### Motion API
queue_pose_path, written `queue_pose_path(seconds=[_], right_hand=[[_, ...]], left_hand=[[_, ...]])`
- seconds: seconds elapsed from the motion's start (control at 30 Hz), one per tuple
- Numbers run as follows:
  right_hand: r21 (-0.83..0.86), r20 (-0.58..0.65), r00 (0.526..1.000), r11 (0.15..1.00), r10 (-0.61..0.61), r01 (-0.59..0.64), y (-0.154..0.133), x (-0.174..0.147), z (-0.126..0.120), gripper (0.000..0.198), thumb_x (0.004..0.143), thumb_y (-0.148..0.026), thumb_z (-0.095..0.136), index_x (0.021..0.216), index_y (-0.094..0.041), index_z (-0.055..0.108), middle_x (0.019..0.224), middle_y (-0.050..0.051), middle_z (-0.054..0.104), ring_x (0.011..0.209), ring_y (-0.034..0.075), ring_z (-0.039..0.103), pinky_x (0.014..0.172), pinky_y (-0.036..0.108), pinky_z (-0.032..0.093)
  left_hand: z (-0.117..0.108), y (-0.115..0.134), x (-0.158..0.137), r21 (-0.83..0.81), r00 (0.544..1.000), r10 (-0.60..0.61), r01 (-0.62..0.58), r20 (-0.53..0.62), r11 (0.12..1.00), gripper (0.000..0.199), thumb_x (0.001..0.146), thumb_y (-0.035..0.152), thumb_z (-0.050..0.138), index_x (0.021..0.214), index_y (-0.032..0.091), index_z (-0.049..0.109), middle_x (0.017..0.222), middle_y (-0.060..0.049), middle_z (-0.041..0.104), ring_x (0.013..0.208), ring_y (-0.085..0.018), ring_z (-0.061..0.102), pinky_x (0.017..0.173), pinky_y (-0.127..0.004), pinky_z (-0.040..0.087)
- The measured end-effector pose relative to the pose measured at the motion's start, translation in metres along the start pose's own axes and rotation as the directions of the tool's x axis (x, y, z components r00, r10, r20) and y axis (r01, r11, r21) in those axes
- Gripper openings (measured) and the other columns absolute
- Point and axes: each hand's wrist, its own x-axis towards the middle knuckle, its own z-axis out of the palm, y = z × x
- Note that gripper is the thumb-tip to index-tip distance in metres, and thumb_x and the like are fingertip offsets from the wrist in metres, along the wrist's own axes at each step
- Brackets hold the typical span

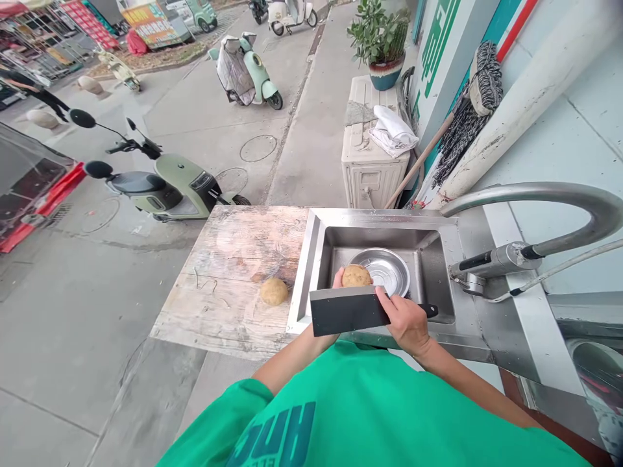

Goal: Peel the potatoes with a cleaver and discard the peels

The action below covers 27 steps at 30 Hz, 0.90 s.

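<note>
My right hand [407,323] is wrapped round the handle of a black cleaver [348,312], whose broad blade lies level across the front of the sink. Behind the blade, my left hand [337,277] holds a potato [356,275] over the basin; the blade hides most of that hand. The blade's far edge is close to the potato, but I cannot tell whether they touch. A round metal bowl [392,264] sits in the sink [335,243], partly behind the potato. Another potato [273,292] rests on the wooden board [233,259] left of the sink.
A curved metal faucet [549,191] rises at the sink's right. Beyond the sink stand an outdoor unit [374,168] with white cloths [393,131], a potted plant [384,52] and a mop [479,84]. A green scooter [180,181] is parked past the board.
</note>
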Motion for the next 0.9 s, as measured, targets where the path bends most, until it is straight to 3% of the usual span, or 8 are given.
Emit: queue_pose_path(seconds=[0.1, 0.4, 0.57, 0.73, 0.83, 0.9], right_hand=[[0.008, 0.002, 0.999, 0.999, -0.032, 0.032, -0.006, 0.003, -0.004, 0.044, 0.089, -0.010, 0.048, 0.130, -0.013, 0.063, 0.065, 0.001, 0.051, 0.061, 0.013, 0.043, 0.059, 0.029, 0.031], [-0.039, 0.010, 1.000, 0.999, -0.016, 0.016, -0.003, 0.000, -0.007, 0.042, 0.091, -0.012, 0.045, 0.129, -0.012, 0.064, 0.065, 0.001, 0.051, 0.061, 0.013, 0.043, 0.058, 0.029, 0.031], [-0.070, -0.014, 1.000, 0.998, 0.006, -0.007, 0.013, -0.006, -0.004, 0.041, 0.089, -0.010, 0.047, 0.124, -0.014, 0.068, 0.062, 0.001, 0.049, 0.058, 0.013, 0.040, 0.057, 0.030, 0.028], [-0.079, -0.029, 0.996, 0.994, 0.080, -0.082, 0.028, -0.012, -0.005, 0.050, 0.079, 0.000, 0.043, 0.119, -0.009, 0.071, 0.061, 0.002, 0.050, 0.055, 0.014, 0.038, 0.054, 0.030, 0.025], [-0.052, -0.016, 0.998, 0.997, 0.061, -0.062, 0.020, -0.011, -0.010, 0.050, 0.081, -0.002, 0.045, 0.123, -0.011, 0.069, 0.062, 0.001, 0.050, 0.057, 0.014, 0.040, 0.055, 0.030, 0.027], [-0.028, -0.003, 1.000, 0.999, 0.027, -0.027, 0.008, -0.008, -0.013, 0.048, 0.085, -0.007, 0.047, 0.129, -0.014, 0.066, 0.064, 0.002, 0.051, 0.060, 0.014, 0.042, 0.057, 0.029, 0.029]], left_hand=[[0.001, 0.002, 0.007, -0.127, 0.991, -0.095, 0.106, 0.089, 0.986, 0.072, 0.094, 0.070, 0.027, 0.084, 0.010, 0.065, 0.075, -0.009, 0.064, 0.070, -0.017, 0.060, 0.071, -0.027, 0.051], [-0.001, 0.003, 0.004, -0.125, 0.988, -0.118, 0.130, 0.098, 0.984, 0.077, 0.092, 0.073, 0.025, 0.085, 0.009, 0.066, 0.076, -0.009, 0.065, 0.069, -0.017, 0.060, 0.073, -0.026, 0.051], [0.007, 0.006, -0.007, -0.100, 0.998, -0.058, 0.059, 0.014, 0.993, 0.071, 0.095, 0.069, 0.024, 0.083, 0.013, 0.066, 0.075, -0.009, 0.067, 0.068, -0.018, 0.061, 0.080, -0.029, 0.052], [0.007, 0.004, -0.017, -0.118, 0.988, 0.009, -0.028, -0.157, 0.993, 0.031, 0.095, 0.045, 0.048, 0.090, 0.019, 0.064, 0.081, -0.004, 0.069, 0.081, -0.018, 0.067, 0.089, -0.031, 0.055], [0.001, -0.002, -0.023, -0.031, 0.984, 0.096, -0.102, -0.151, 0.994, 0.021, 0.088, 0.037, 0.061, 0.100, 0.020, 0.064, 0.094, -0.004, 0.072, 0.096, -0.021, 0.068, 0.093, -0.032, 0.055], [-0.003, -0.006, -0.022, 0.115, 0.974, 0.202, -0.190, -0.102, 0.975, 0.029, 0.084, 0.036, 0.066, 0.109, 0.022, 0.064, 0.100, -0.003, 0.072, 0.104, -0.023, 0.068, 0.096, -0.032, 0.054]])
